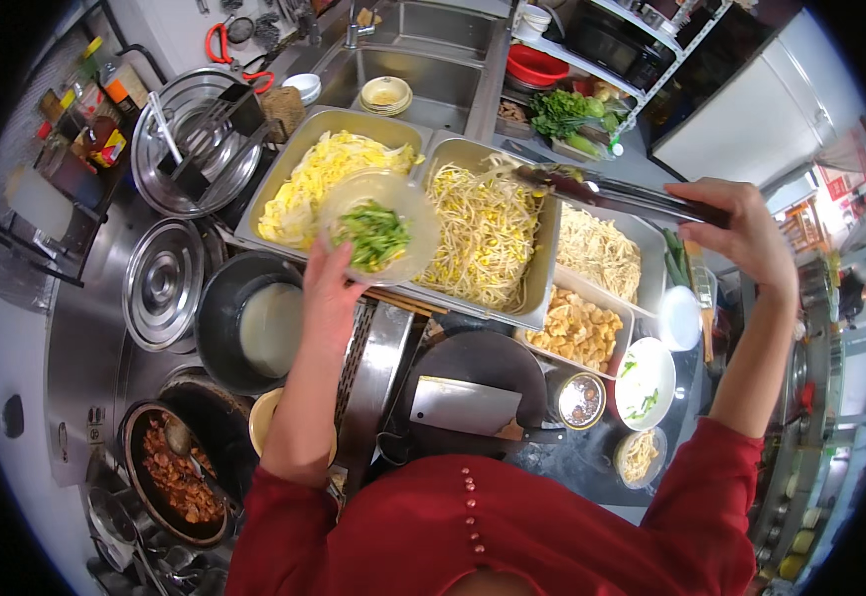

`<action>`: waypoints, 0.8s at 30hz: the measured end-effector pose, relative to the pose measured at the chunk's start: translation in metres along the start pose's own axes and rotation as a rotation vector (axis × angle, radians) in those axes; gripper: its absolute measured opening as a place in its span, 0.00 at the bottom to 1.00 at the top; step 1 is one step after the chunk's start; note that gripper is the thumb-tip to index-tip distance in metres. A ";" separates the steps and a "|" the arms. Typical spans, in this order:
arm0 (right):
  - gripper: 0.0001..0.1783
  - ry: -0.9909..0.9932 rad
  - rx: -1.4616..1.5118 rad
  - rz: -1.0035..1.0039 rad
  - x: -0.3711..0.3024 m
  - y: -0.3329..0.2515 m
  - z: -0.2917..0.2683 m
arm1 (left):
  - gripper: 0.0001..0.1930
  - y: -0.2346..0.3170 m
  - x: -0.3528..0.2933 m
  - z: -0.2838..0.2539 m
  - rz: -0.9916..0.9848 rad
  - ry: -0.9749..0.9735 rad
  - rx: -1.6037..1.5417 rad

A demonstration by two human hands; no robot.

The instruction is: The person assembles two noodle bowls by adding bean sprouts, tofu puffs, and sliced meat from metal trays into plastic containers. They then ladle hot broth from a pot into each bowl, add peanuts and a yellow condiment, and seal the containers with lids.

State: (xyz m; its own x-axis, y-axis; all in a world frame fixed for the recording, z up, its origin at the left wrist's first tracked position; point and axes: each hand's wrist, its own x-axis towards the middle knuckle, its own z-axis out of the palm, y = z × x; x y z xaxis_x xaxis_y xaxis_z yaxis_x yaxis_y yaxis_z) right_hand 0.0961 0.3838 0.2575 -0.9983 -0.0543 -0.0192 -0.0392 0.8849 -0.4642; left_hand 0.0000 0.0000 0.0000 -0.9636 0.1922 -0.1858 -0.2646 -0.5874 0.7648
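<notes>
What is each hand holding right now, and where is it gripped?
Left hand grips clear bowl of greens by its near rim; right hand holds metal tongs at their handle end.

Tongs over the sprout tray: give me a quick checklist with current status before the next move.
1. Right hand grips the tongs at their rear end: ok.
2. Tong tips over the sprout tray: ok, they reach its far edge.
3. Sprouts caught in the tips: cannot tell, a few strands seem to be there.
4. Left hand holds the bowl from below: ok.
5. Bowl contents: ok, chopped greens only, with room left.
6. Bowl close to the tongs: ok, it hovers between the cabbage tray and the sprout tray.
</notes>
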 end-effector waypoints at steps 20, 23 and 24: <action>0.27 -0.185 -0.032 -0.304 0.217 -0.026 0.120 | 0.32 0.100 0.012 -0.073 0.252 0.217 -0.018; 0.30 -0.032 -0.535 -0.475 0.269 -0.031 0.177 | 0.32 0.124 0.006 -0.093 0.326 0.340 -0.045; 0.31 -0.048 -0.599 -0.515 0.285 -0.035 0.193 | 0.32 0.127 0.004 -0.098 0.336 0.346 -0.050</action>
State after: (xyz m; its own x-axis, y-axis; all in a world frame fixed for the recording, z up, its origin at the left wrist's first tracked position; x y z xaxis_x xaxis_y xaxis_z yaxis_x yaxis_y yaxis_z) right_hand -0.1792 0.2480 0.0973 -0.8461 -0.5326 0.0238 -0.5255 0.8407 0.1307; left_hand -0.0414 -0.1504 0.0359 -0.9497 -0.2828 -0.1342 0.0706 -0.6112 0.7884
